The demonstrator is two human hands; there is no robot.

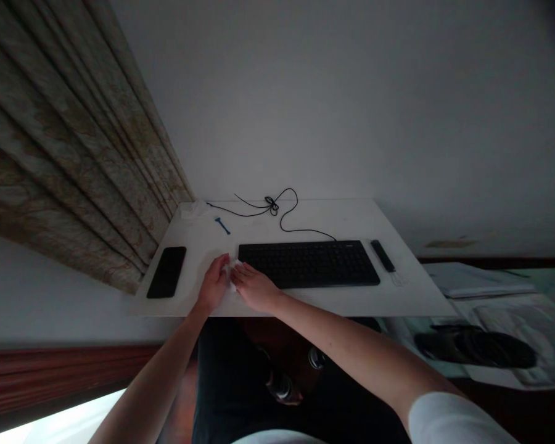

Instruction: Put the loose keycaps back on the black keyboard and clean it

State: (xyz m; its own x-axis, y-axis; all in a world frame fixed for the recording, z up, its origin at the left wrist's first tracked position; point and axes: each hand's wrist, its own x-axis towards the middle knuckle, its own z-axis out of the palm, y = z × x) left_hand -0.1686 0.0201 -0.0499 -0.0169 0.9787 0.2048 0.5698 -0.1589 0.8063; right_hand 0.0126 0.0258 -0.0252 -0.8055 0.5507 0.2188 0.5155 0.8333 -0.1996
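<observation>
White crumpled wipe (234, 272) beside flat black keyboard (309, 263)
Our left hand (215, 285) and right hand (255, 287) clamp it; unfolding would want gentle pulls.

No legible text or labels

My left hand (214, 286) and right hand (255, 287) meet, fingertips together.
Both bare forearms reach forward; my left fingers curl inward, my right hand lies palm down, fingers pinched toward the left's.

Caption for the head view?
At a white desk, left hand and right hand hold a small white wad beside a black keyboard, phone at left.
</observation>
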